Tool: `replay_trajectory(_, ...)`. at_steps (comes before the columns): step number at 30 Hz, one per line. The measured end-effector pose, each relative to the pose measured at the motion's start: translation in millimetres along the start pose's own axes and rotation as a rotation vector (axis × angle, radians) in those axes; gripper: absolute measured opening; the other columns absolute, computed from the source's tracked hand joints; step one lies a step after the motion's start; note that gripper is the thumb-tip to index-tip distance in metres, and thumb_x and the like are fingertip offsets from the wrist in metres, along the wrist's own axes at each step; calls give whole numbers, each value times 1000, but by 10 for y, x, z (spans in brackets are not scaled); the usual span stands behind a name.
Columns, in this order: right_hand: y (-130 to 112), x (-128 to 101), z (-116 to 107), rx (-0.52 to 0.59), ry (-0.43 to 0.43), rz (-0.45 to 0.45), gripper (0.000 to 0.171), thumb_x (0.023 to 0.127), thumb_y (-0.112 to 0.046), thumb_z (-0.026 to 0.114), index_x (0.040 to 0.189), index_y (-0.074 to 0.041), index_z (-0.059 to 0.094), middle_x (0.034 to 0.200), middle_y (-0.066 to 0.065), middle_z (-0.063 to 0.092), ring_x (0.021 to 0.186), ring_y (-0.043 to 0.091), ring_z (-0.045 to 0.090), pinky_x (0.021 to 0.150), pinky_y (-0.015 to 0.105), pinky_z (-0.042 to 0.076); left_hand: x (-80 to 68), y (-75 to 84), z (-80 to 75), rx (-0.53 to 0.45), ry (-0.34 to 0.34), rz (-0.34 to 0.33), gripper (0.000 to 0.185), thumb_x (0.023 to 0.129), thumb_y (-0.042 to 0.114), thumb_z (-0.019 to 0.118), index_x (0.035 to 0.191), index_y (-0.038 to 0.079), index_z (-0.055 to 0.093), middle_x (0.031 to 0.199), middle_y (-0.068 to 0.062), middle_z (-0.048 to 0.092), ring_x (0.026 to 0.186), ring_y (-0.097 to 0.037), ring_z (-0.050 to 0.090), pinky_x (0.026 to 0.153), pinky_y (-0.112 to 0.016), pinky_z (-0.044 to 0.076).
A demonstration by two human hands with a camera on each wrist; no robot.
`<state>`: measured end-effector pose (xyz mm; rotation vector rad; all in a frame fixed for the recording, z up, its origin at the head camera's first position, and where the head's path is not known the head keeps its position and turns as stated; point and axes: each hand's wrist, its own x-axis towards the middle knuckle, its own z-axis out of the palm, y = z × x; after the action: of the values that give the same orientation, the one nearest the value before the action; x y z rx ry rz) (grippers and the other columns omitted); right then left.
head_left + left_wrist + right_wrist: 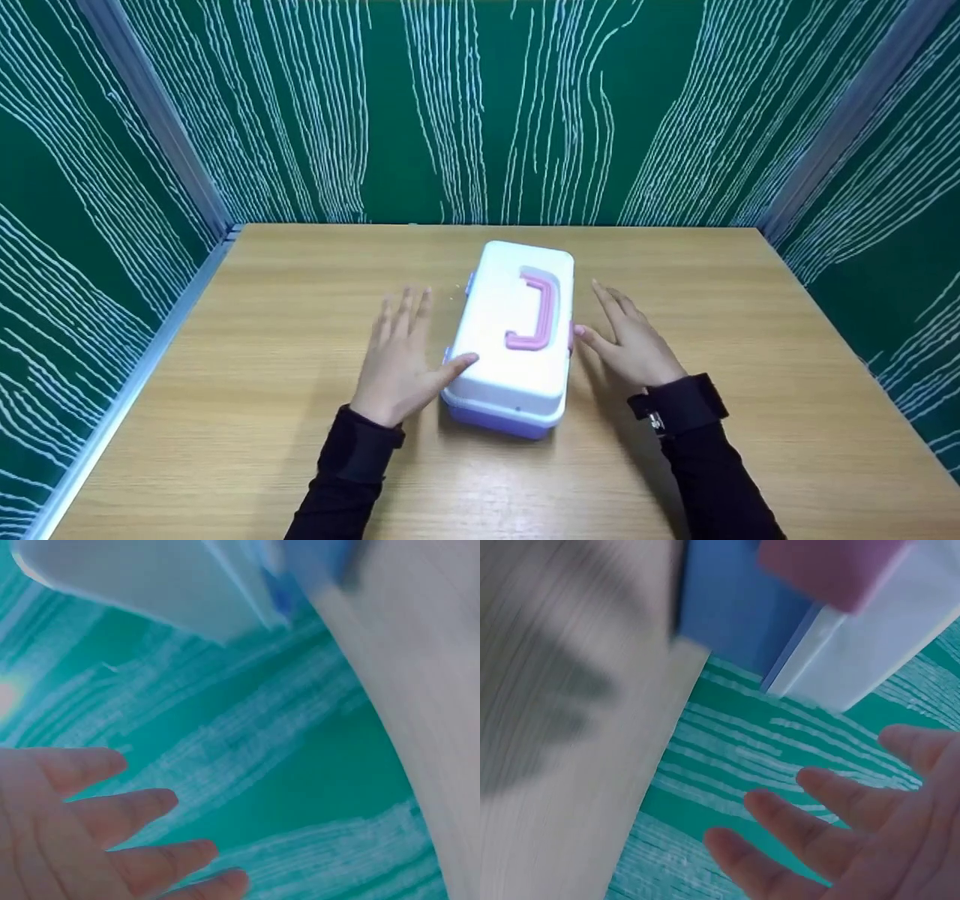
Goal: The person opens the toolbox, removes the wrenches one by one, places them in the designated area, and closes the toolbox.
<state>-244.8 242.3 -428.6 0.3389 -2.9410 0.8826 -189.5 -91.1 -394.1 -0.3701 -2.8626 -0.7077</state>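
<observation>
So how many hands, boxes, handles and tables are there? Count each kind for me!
Hands: 2, left hand and right hand
Boxes: 1, a white and purple box
Handles: 1, a pink handle
Tables: 1, a wooden table
Total: 5

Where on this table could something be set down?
The table is bare left of the left grip, right of the right grip, and between the sleeves, nearer than the white case. It's crowded alongside the case, between the grips.
</observation>
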Motion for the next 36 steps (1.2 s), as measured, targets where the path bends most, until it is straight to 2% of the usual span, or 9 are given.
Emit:
replay_trajectory(3,-56,6,35,99,10,-33,77,97,-57,45,158,-23,13,161,22,20,144,46,27,111,67,27,26,128,33,-15,21,114,104,82,73,55,156,9,20,163,-15,19,152,-34,13,123,-51,10)
replay_trajectory(8,-108,14,132,324,11,-76,63,103,-37,46,156,-13,23,153,24,34,131,42,46,105,59,41,48,341,163,3,33,292,100,83,71,57,150,2,34,154,-18,39,146,-31,32,120,-47,26)
replay_trajectory(12,-114,30,214,472,11,-62,55,104,-26,45,154,-7,29,148,25,39,126,39,52,104,53,45,39,472,268,49,3,379,97,82,72,57,149,4,38,152,-15,43,145,-30,35,119,-46,30)
replay_trajectory(16,-115,51,285,566,1,-3,51,104,-19,44,151,-2,33,146,25,42,124,37,53,101,48,50,31,558,339,113,-4,452,95,81,72,59,147,6,42,151,-13,44,145,-31,35,119,-46,29)
replay_trajectory(22,-102,69,373,621,1,97,51,102,-13,42,149,3,33,139,28,50,114,29,59,95,39,53,29,633,415,230,-10,494,90,80,71,61,144,9,45,147,-11,49,140,-30,42,117,-44,33)
replay_trajectory(26,-97,57,409,730,-42,170,50,103,-14,39,147,9,32,133,29,55,103,17,65,90,30,56,28,637,470,317,30,506,92,76,74,63,142,10,47,144,-9,52,137,-29,45,116,-42,34)
replay_trajectory(29,-91,45,418,807,-72,224,49,103,-15,37,143,13,37,110,18,68,89,8,67,83,24,57,27,624,520,356,75,516,95,73,74,65,141,10,49,142,-9,54,136,-28,47,115,-41,35)
replay_trajectory(32,-87,41,411,846,-79,265,47,103,-16,39,140,14,40,89,0,69,78,3,65,76,22,56,28,612,558,373,108,520,96,72,74,66,141,10,49,142,-9,55,136,-28,47,116,-40,35)
replay_trajectory(36,-88,42,396,897,-93,314,49,102,-19,42,140,12,41,89,-5,64,77,4,65,75,23,57,29,600,590,389,125,524,94,73,74,65,141,11,48,141,-8,55,137,-27,46,116,-41,34)
